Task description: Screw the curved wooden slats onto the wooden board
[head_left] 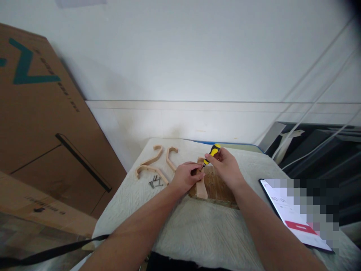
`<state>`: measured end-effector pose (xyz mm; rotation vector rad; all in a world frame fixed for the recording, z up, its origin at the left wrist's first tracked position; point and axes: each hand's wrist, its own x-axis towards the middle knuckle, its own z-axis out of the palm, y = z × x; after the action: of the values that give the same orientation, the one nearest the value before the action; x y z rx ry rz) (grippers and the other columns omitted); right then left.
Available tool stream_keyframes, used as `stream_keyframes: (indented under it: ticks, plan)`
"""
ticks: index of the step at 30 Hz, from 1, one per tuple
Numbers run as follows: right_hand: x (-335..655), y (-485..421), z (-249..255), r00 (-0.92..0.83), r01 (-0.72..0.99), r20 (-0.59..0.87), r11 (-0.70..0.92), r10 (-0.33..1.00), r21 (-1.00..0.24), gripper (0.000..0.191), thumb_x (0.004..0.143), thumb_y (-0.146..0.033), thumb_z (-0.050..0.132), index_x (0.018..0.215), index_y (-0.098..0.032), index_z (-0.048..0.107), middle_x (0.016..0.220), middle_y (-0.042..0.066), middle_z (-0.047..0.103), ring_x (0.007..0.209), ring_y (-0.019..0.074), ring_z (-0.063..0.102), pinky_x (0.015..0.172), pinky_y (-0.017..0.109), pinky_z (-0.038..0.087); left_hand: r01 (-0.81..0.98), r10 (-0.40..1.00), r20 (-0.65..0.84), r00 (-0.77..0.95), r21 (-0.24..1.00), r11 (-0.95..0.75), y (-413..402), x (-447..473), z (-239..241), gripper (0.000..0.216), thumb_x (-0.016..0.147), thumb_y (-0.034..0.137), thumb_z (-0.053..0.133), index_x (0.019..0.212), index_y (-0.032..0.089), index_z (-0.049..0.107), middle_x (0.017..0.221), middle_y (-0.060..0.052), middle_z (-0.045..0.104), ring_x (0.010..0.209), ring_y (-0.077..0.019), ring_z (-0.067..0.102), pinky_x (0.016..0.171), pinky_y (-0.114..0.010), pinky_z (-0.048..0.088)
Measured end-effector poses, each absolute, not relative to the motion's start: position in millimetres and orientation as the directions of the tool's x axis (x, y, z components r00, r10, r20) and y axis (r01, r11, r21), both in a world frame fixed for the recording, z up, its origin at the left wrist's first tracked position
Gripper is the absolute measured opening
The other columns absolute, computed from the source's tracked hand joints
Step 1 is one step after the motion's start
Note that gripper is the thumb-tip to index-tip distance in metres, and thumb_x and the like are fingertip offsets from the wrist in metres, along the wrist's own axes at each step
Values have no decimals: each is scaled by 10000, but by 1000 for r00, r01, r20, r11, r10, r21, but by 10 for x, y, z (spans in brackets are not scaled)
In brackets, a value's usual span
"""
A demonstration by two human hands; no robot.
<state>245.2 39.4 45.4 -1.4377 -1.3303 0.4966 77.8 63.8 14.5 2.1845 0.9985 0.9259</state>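
The left hand [186,176], fingers bent around a wooden strip [202,189] on a board [216,185], seemingly steadies it; the right hand [227,165], fingers pinching a screwdriver [212,152], angles the tip down there. Screws [153,183] lie left, apparently handy.

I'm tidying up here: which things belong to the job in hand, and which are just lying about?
Job: screwdriver, wooden piece, board beneath; probably loose screws, three loose wooden hooks.

Seemingly just lying about: cardboard box, lit touchscreen.
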Motion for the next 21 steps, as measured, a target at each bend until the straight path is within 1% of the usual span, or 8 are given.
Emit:
stream_keyframes:
  ticks: [5, 11, 16, 21]
  plan:
    - [2408, 372, 478, 239, 476, 364, 219, 900, -852, 332, 732, -515, 666, 770, -206, 552, 693, 18, 624, 624, 164, 557, 597, 302, 427, 410, 794, 364, 487, 707, -576, 634, 772, 149, 227, 778, 293, 707, 968, 174, 739, 990, -65, 723, 906, -194, 651, 847, -294, 484]
    - [2409, 365, 484, 237, 560, 405, 216, 883, -800, 351, 725, -532, 665, 710, -213, 521, 623, -3, 582, 554, 143, 516, 533, 278, 389, 402, 793, 353, 496, 716, -570, 639, 769, 141, 271, 782, 308, 705, 1000, 151, 735, 1012, -82, 720, 933, -201, 647, 862, -290, 476]
    - [2413, 364, 489, 239, 588, 418, 212, 876, -780, 327, 736, -513, 653, 707, -216, 518, 625, 0, 589, 559, 149, 528, 532, 279, 391, 409, 803, 346, 485, 722, -558, 639, 770, 147, 273, 774, 306, 714, 1013, 175, 734, 1033, -69, 720, 946, -196, 646, 866, -286, 475]
    - [2394, 344, 513, 214, 592, 408, 214, 888, -777, 309, 748, -499, 646, 719, -214, 529, 641, 7, 608, 577, 155, 552, 548, 283, 412, 412, 793, 348, 500, 710, -571, 634, 767, 156, 250, 778, 302, 710, 987, 168, 737, 1005, -68, 721, 921, -194, 645, 857, -288, 474]
